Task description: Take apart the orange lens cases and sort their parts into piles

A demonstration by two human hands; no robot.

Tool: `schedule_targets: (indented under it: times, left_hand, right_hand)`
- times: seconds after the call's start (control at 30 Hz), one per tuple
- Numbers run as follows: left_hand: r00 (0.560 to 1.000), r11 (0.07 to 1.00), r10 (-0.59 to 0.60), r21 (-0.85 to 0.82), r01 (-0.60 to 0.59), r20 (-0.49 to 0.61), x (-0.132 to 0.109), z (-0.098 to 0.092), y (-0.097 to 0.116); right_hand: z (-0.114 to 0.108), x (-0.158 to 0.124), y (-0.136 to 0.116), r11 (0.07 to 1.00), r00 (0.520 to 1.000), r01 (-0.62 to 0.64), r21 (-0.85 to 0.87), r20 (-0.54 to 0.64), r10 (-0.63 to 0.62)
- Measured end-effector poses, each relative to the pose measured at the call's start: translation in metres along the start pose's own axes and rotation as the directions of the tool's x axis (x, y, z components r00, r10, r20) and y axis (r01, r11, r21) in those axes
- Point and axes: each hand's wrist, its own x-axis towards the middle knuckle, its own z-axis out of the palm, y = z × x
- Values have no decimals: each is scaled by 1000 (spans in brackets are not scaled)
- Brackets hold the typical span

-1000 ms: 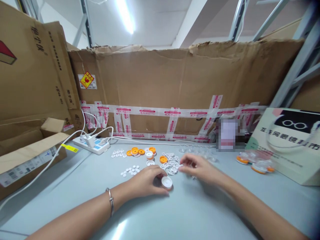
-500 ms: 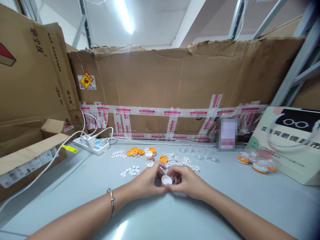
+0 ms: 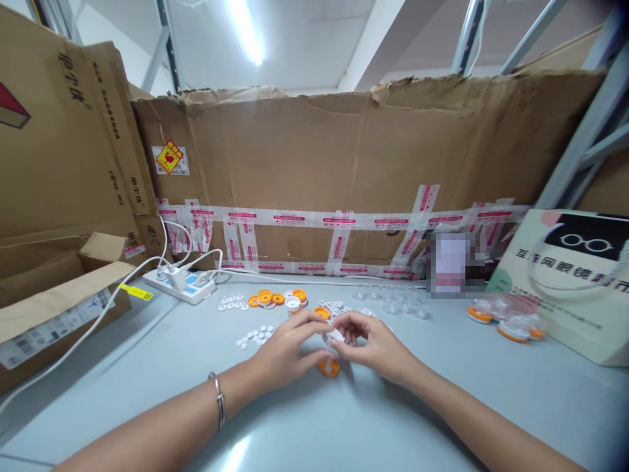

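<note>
Over the grey table, my right hand [image 3: 371,341] pinches a small white round piece [image 3: 335,335], partly hidden by the fingers. My left hand [image 3: 295,344] is curved beside it, thumb and fingers apart, with its fingertips close to or touching the piece's edge. Just below, near the left thumb, an orange ring-shaped part [image 3: 329,368] rests with a white part showing in its middle. Behind my hands are black-and-white patterned small pieces [image 3: 334,307] and an orange disc [image 3: 322,313], partly covered by my fingers.
Orange and white discs [image 3: 265,299], a white cup-like part [image 3: 293,305], small white caps [image 3: 255,336] and clear domes [image 3: 403,307] lie on the table. Finished-looking orange-and-clear parts [image 3: 514,328] sit by a paper bag [image 3: 565,282]. A power strip [image 3: 184,286] and cardboard [image 3: 295,157] stand behind.
The white round cup held upright between both hands now appears turned over, with the orange part showing beneath. The right hand has lifted slightly with a white piece; the left hand's fingers have spread.
</note>
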Motion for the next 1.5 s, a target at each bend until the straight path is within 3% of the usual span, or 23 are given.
schedule_targets:
  times: [0.13, 0.27, 0.5, 0.7, 1.0, 1.1, 1.23, 1.37, 1.5]
  left_hand:
    - [966, 985, -146, 55, 161, -211, 2, -5, -8]
    - [901, 954, -254, 64, 294, -353, 3, -12, -22]
    - [872, 916, -362, 50, 399, -329, -1, -15, -39]
    - [863, 917, -365, 26, 398, -350, 0, -16, -35]
    - [871, 936, -320, 16, 351, -373, 1, -18, -25]
    - [914, 957, -274, 12, 291, -299, 0, -18, -22]
    - [991, 991, -131, 23, 131, -15, -2, -12, -15]
    - [973, 998, -61, 45, 53, 221, -4, -4, -7]
    - [955, 996, -60, 77, 39, 290, -4, -1, -5]
  right_hand:
    - [-10, 6, 12, 993, 983, -92, -80, -168, 77]
    - [-17, 15, 20, 962, 975, -102, -252, -219, 46]
    - [-9, 42, 27, 922, 989, -95, -376, -142, 44]
    - [3, 55, 20, 890, 998, -52, -452, -49, 34]
    - [-1, 53, 22, 915, 996, -46, -401, -93, 9]
    - [-5, 38, 11, 952, 1000, 1, -306, 0, -1]
    - [-12, 11, -3, 981, 950, 59, -187, 312, 2]
    - [-9, -2, -2, 975, 924, 67, -213, 383, 20]
    - [1, -1, 5, 984, 932, 36, -176, 361, 31]
